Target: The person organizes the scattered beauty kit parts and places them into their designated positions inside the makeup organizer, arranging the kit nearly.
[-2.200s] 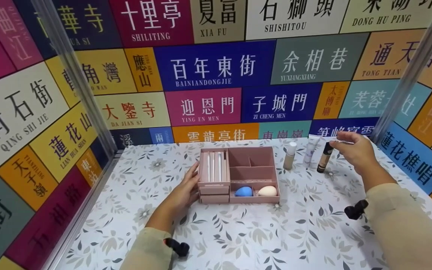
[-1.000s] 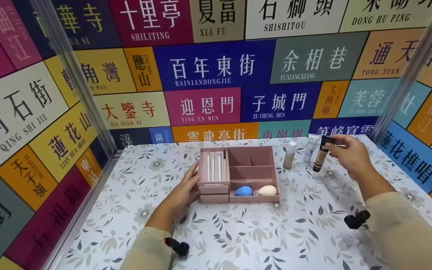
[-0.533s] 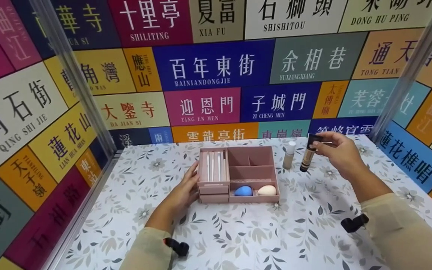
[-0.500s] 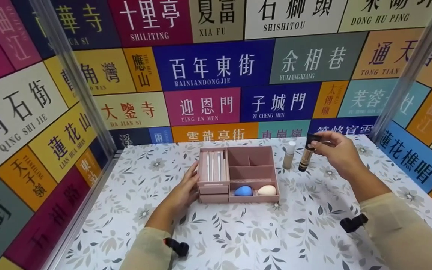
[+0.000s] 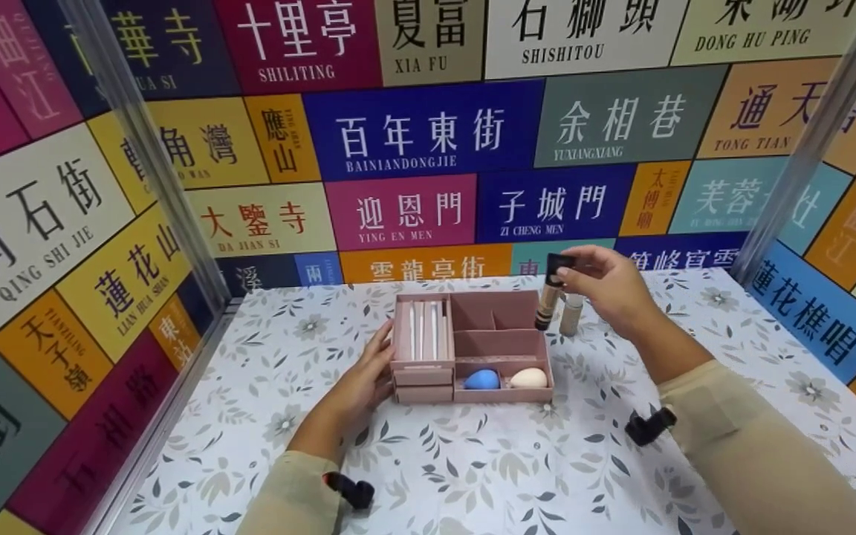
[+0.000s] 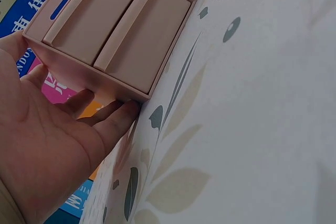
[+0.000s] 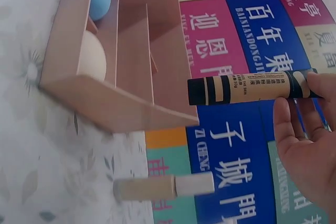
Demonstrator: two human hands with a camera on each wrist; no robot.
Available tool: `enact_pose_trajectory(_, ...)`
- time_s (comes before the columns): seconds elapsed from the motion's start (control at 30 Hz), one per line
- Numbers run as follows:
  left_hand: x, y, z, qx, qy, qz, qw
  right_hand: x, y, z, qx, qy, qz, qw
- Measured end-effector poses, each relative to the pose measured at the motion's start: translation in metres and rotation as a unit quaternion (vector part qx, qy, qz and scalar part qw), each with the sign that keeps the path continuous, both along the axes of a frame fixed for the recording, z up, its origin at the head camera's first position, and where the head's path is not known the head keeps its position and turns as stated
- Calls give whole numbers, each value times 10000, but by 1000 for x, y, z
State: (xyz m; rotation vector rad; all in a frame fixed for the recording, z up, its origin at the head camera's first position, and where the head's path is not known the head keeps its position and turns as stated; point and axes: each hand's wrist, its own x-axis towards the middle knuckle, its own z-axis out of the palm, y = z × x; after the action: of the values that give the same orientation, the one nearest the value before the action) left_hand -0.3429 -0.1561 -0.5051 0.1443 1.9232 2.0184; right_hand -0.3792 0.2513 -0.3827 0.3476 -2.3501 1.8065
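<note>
My right hand pinches the dark upper end of a tan-and-black foundation tube between thumb and fingers. The tube hangs with its black cap down, close to the back right corner of a pink desk organizer; in the right wrist view the cap shows beyond the organizer's side wall. My left hand rests against the organizer's left side, its extended fingers touching the wall beside two drawers. Front compartments hold a blue makeup sponge and a cream makeup sponge.
A small bottle with a pale cap stands just right of the organizer, partly behind the tube. Slim white sticks lie in the organizer's left top section. Walls covered in printed signs enclose the leaf-patterned table.
My right hand has taken the foundation tube from the table and carried it left, past the bottle, to the organizer's edge. The white tube is now hidden behind the hand. My left hand stays put.
</note>
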Motion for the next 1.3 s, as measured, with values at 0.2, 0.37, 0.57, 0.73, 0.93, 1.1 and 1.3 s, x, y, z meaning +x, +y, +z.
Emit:
enact_pose_trajectory(0.2, -1, 0, 2, -169, -103, 57, 9998, -19, -35, -4, -345, 17, 201, 9992)
enact_pose_trajectory(0.37, -1, 0, 0, -45, -93, 54, 9999, -33, -65, -17, -489, -11, 242, 9985)
enact_pose_trajectory(0.57, -1, 1, -1, 41, 32, 20, 10000, -48, -92, -33, -342, -73, 185, 9992)
enact_pose_trajectory(0.73, -1, 1, -2, 53, 79, 23, 10000, -55, -103, -37, -319, -53, 108, 9994)
enact_pose_trajectory(0.93, -2, 2, 0, 73, -52, 104, 9999, -60, -112, -49, -114, -159, 153, 9997)
enact_pose_trajectory(1.1, -1, 2, -2, 120, 19, 67, 9999, -64, -119, -62, 10, -276, 150, 9995)
enact_pose_trajectory(1.3, -1, 1, -4, 99, 104, 37, 9999, -65, -128, -74, 107, -507, 206, 9984)
